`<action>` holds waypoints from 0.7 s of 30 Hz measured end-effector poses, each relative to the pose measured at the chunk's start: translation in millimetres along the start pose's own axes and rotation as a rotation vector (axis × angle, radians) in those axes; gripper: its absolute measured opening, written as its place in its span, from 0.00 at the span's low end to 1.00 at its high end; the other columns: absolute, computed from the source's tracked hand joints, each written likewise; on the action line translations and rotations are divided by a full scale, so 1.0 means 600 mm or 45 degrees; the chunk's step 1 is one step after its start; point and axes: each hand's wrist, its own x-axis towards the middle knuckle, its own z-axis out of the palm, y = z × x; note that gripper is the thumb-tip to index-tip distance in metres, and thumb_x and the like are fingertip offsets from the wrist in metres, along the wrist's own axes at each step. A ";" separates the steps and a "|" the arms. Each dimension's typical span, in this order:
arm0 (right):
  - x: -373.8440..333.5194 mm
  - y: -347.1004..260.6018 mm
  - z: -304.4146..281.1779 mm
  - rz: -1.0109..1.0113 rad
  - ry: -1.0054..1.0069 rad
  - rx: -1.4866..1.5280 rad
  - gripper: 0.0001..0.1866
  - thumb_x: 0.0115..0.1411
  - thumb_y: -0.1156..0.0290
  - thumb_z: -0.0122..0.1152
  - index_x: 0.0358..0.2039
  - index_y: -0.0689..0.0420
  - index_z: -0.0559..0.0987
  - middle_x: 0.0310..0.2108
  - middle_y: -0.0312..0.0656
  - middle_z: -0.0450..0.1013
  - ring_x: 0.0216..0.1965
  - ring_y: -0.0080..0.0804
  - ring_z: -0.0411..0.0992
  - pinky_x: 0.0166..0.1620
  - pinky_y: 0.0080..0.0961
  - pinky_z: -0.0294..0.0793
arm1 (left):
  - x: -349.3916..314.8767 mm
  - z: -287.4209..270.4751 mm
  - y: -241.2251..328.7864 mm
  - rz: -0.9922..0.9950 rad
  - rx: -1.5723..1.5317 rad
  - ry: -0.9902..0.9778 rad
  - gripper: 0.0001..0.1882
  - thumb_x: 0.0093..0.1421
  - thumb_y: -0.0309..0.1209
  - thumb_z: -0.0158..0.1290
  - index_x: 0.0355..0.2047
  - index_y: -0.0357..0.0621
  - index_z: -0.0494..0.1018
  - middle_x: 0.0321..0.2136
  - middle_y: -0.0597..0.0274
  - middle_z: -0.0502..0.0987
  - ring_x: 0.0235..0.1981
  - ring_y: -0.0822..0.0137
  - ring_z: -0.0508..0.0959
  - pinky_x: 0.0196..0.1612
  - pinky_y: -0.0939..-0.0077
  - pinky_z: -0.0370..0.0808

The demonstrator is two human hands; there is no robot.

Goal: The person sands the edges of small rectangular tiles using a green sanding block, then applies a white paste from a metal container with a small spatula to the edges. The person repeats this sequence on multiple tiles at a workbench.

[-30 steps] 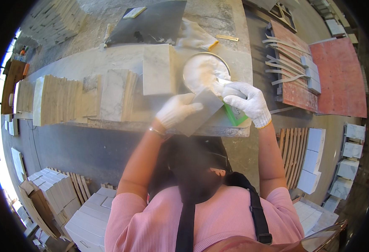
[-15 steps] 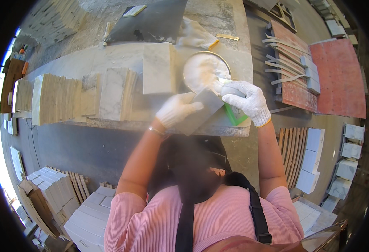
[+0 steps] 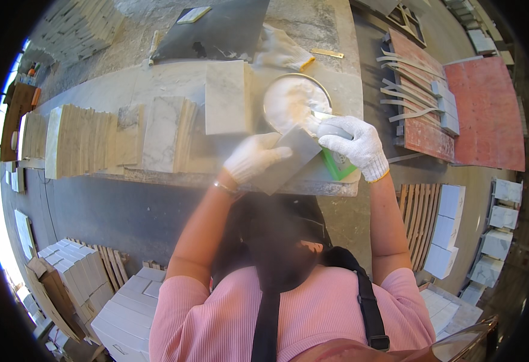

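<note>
My left hand (image 3: 253, 158), in a white knit glove, grips a flat grey tile (image 3: 292, 158) by its left side, tilted over the table's front edge. My right hand (image 3: 358, 145), gloved the same way, is closed at the tile's upper right corner. Its fingers hold a pale, flat tool (image 3: 323, 116) like a scraper, mostly hidden by the glove. Just beyond both hands stands a round tub of white paste (image 3: 294, 99), which the tool's end overlaps in view. Below my right hand lies a green-edged box (image 3: 338, 164), partly covered by the tile and glove.
Upright marble tiles (image 3: 165, 136) stand in rows to the left, with a larger tile block (image 3: 225, 99) beside the tub. Behind lie a spare glove (image 3: 285, 48), a dark sheet (image 3: 216, 33) and a short yellowish strip (image 3: 327, 53). A red board (image 3: 484, 114) is off to the right.
</note>
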 end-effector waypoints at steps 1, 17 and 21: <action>0.000 0.000 0.000 0.005 -0.002 0.016 0.24 0.56 0.72 0.78 0.54 0.59 0.85 0.42 0.37 0.84 0.43 0.21 0.80 0.51 0.22 0.78 | 0.000 0.000 0.000 0.000 0.001 -0.003 0.21 0.62 0.41 0.63 0.47 0.36 0.81 0.35 0.63 0.83 0.37 0.72 0.77 0.43 0.72 0.76; 0.001 -0.003 0.000 0.007 -0.002 -0.008 0.22 0.55 0.72 0.78 0.51 0.59 0.86 0.43 0.39 0.83 0.44 0.22 0.80 0.51 0.23 0.78 | -0.001 0.001 0.001 -0.012 -0.040 -0.011 0.21 0.62 0.41 0.63 0.48 0.36 0.81 0.36 0.64 0.83 0.37 0.73 0.77 0.43 0.72 0.77; -0.001 -0.004 -0.003 0.014 0.000 0.128 0.20 0.57 0.74 0.76 0.50 0.64 0.85 0.44 0.39 0.83 0.46 0.24 0.79 0.53 0.23 0.77 | 0.000 -0.002 0.000 -0.021 0.025 -0.035 0.22 0.63 0.41 0.61 0.51 0.36 0.80 0.39 0.58 0.84 0.39 0.69 0.80 0.46 0.70 0.77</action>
